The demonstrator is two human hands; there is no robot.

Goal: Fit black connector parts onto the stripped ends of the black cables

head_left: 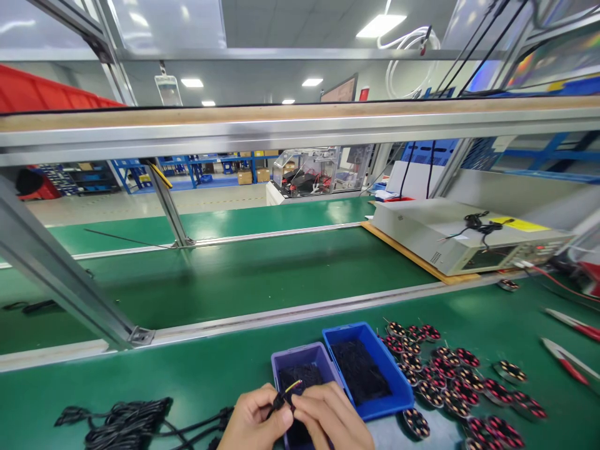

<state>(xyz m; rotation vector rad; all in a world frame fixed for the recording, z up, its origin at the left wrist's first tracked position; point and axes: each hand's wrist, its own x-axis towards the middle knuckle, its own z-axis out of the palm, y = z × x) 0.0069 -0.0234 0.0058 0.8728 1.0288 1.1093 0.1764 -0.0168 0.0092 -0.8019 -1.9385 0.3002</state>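
Note:
My left hand [253,419] and my right hand [330,415] meet at the bottom edge, above a purple bin [300,359]. Together they pinch a thin black cable with a yellow tip [287,394]. The fingers of both hands close around it. A blue bin [370,369] of small black parts stands just right of the purple one. Several round black coil parts with red and yellow windings [450,375] lie spread on the green mat [187,375] to the right of the bins.
A bundle of black cables [126,422] lies at the lower left. A beige instrument box [469,234] sits at the right on a wooden board. Red-handled cutters [569,362] lie far right. A green conveyor belt [234,275] and slanted metal frame posts [65,275] run behind.

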